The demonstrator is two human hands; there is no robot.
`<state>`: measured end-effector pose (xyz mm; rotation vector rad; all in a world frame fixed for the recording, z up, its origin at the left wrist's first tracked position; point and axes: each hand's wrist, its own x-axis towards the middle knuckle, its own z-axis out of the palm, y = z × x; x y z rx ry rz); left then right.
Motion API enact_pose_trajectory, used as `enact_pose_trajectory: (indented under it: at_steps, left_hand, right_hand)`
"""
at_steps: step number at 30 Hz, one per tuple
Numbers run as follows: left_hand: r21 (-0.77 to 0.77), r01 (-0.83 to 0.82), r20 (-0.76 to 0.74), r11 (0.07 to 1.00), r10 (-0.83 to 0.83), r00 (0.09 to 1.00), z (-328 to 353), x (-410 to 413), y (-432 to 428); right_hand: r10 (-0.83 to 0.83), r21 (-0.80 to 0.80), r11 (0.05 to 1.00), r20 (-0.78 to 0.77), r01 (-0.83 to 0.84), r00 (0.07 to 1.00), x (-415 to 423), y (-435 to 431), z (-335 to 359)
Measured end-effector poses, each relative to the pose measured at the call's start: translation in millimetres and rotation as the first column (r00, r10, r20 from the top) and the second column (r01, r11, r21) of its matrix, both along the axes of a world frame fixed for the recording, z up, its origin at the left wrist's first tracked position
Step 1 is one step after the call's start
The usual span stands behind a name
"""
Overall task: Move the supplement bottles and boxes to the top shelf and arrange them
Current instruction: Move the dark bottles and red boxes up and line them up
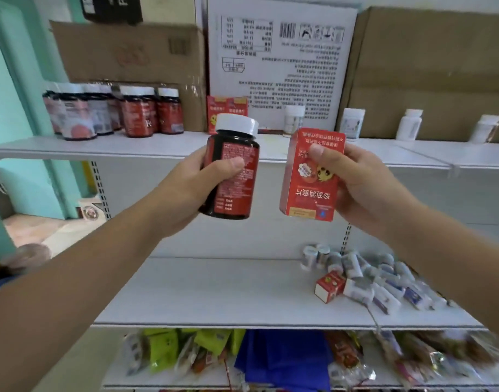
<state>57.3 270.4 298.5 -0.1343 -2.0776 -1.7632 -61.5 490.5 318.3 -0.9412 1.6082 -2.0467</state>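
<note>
My left hand [186, 190] grips a dark supplement bottle [232, 168] with a red label and white cap, held upright just below the top shelf [101, 147]. My right hand [364, 190] holds a red supplement box [310, 176] upside down, thumb on its front. On the top shelf stand several dark red-labelled bottles [138, 111] at the left, two red boxes [227, 113] in the middle and several white bottles [353, 124] spaced to the right. The middle shelf [214, 290] carries a heap of small white bottles [370, 278] and one small red box [329, 285] at its right.
Large cardboard cartons [429, 72] and a white printed carton [282, 69] stand along the back of the top shelf. The lowest shelf holds green, blue and clear packets [271, 357]. A teal wall [13, 108] is at the left.
</note>
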Motion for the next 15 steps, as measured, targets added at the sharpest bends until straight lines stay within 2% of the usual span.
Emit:
enact_pose_trajectory:
  at_steps: [5, 8, 11, 15]
  left_hand:
    - [-0.076, -0.094, -0.065, 0.993, 0.089, 0.994, 35.9, -11.9, -51.0]
    - [-0.111, -0.169, -0.071, 0.979, 0.161, 0.984, 55.7, -30.1, -92.6]
    - [-0.123, -0.192, -0.011, 0.974, 0.193, 0.981, 72.0, -55.6, -135.7]
    - [-0.158, -0.199, 0.103, 0.967, 0.216, 0.971, 80.8, -90.2, -178.8]
  right_hand:
    - [-0.024, -0.039, 0.999, -0.098, 0.02, 0.995, -25.5, -26.9, 38.6]
    - [-0.053, 0.017, 0.998, -0.179, 0.057, 0.982, -48.4, -58.3, 58.0]
    - [-0.088, 0.092, 0.989, -0.264, 0.116, 0.961, -71.5, -102.3, 70.3]
    - [-0.037, 0.241, 0.961, -0.374, 0.135, 0.927, -97.2, -168.0, 68.5]
